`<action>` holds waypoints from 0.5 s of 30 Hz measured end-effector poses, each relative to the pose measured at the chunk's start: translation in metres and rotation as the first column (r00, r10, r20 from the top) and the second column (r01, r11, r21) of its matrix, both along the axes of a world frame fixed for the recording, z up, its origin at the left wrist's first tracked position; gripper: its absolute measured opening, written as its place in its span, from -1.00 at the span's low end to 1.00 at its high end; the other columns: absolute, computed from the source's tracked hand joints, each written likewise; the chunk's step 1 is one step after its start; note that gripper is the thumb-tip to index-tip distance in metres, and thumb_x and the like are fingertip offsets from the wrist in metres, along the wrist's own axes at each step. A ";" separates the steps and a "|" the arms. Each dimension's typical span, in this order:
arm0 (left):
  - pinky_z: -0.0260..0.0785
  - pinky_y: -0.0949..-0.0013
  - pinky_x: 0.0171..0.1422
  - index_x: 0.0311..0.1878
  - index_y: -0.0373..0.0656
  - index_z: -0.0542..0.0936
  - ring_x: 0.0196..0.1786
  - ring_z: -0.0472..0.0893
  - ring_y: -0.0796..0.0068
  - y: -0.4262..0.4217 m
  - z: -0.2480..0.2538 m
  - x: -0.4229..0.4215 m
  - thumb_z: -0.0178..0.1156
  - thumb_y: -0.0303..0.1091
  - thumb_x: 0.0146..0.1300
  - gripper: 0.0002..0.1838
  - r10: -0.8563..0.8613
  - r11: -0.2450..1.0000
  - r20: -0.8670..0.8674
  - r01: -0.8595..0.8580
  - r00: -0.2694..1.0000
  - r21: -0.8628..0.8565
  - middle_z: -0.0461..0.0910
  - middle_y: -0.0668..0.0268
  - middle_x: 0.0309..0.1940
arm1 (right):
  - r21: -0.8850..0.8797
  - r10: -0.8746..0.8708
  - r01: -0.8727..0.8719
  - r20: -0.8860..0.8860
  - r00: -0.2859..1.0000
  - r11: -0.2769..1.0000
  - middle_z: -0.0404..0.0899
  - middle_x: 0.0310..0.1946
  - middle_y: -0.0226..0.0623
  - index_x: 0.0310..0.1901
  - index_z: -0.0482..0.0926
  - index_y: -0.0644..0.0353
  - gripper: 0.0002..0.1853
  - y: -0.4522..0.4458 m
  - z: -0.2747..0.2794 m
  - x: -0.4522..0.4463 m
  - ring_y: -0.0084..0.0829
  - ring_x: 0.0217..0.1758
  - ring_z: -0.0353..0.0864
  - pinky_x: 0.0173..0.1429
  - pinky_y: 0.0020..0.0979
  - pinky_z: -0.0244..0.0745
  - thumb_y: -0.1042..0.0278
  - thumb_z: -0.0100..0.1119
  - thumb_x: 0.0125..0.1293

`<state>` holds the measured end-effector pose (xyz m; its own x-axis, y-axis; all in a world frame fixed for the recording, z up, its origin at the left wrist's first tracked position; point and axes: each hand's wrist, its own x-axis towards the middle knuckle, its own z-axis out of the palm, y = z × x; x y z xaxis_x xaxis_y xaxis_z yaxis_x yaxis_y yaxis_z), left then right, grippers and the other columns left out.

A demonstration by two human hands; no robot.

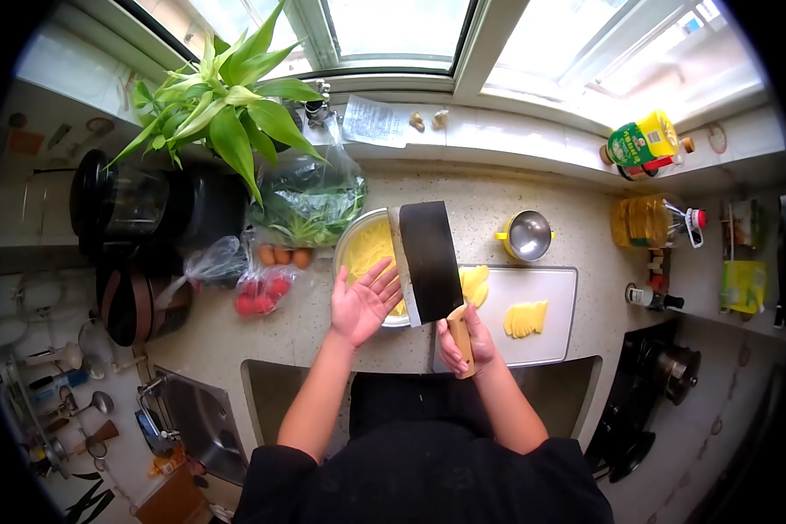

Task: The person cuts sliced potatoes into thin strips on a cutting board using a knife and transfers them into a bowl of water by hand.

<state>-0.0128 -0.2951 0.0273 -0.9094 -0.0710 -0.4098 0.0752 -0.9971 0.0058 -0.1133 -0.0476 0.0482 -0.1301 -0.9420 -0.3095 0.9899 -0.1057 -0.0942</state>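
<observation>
My right hand (470,339) is closed round the wooden handle of a cleaver (430,262), whose wide dark blade is raised over the right part of a bowl (348,237). Yellow shreds (368,253) fill the bowl. Palm up and fingers spread, my left hand (364,307) is at the bowl's near side and holds nothing. A white cutting board (541,348) lies to the right, with yellow slices (526,320) fanned out on it. More yellow pieces (474,285) are on its upper left, partly hidden by the blade.
Behind the board is a yellow-handled metal cup (529,236). Bagged greens (310,205), eggs (281,255) and bagged red items (264,295) lie left of the bowl. An oil bottle (642,222) stands right; a sink (203,421) is lower left, a stove (636,397) lower right.
</observation>
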 end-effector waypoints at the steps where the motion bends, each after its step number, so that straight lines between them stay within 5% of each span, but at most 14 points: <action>1: 0.27 0.03 0.64 0.61 -0.31 0.31 0.51 0.50 -0.01 0.002 -0.001 -0.006 -0.34 0.43 0.60 -0.04 0.006 0.995 -0.118 0.006 0.993 0.098 0.49 -0.08 0.49 | -0.007 0.017 -0.017 0.001 1.000 1.000 0.47 -0.65 -0.22 0.07 0.51 0.29 -0.17 0.002 -0.002 0.003 -0.37 -0.78 0.46 -0.67 -0.39 0.40 -0.51 -0.30 0.59; 5: 0.15 -0.12 0.69 0.53 -0.36 0.43 0.54 0.46 -0.05 0.005 0.005 -0.027 -0.41 0.58 0.52 0.10 -0.051 0.998 -0.161 0.057 0.986 0.029 0.52 -0.06 0.48 | 0.083 0.060 -0.057 -0.043 0.997 0.995 0.46 -0.65 -0.24 0.07 0.51 0.27 -0.20 0.010 -0.006 0.015 -0.40 -0.80 0.42 -0.67 -0.42 0.38 -0.48 -0.32 0.62; 8: 0.16 -0.10 0.70 0.47 -0.40 0.48 0.53 0.48 -0.06 -0.002 -0.002 -0.027 -0.41 0.60 0.50 0.14 -0.068 0.997 -0.083 0.070 0.994 0.019 0.52 -0.10 0.46 | 0.083 0.018 -0.013 -0.054 0.998 0.997 0.46 -0.64 -0.25 0.07 0.52 0.26 -0.21 0.016 -0.010 0.018 -0.41 -0.80 0.40 -0.67 -0.43 0.38 -0.48 -0.32 0.62; 12: 0.26 -0.07 0.67 0.42 -0.46 0.52 0.47 0.55 -0.11 -0.006 -0.006 -0.018 -0.39 0.62 0.48 0.16 -0.007 0.992 -0.209 0.033 0.978 0.119 0.59 -0.20 0.37 | 0.115 -0.029 0.037 -0.070 0.997 0.993 0.45 -0.65 -0.28 0.05 0.51 0.24 -0.22 0.028 -0.013 0.015 -0.42 -0.80 0.39 -0.66 -0.42 0.39 -0.47 -0.31 0.62; 15: 0.26 -0.12 0.67 0.40 -0.48 0.53 0.51 0.51 -0.14 -0.010 -0.005 -0.012 -0.36 0.61 0.49 0.15 -0.017 0.999 -0.102 0.020 0.995 0.025 0.58 -0.23 0.36 | 0.184 -0.045 0.064 -0.108 0.993 0.981 0.44 -0.65 -0.31 0.03 0.50 0.23 -0.24 0.040 -0.013 0.007 -0.44 -0.80 0.38 -0.65 -0.42 0.39 -0.47 -0.29 0.63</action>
<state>-0.0246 -0.3050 0.0219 -0.9475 -0.0443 -0.3168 0.0556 -0.9981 -0.0265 -0.1060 -0.0077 0.0357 -0.2199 -0.8596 -0.4612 0.9671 -0.1301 -0.2186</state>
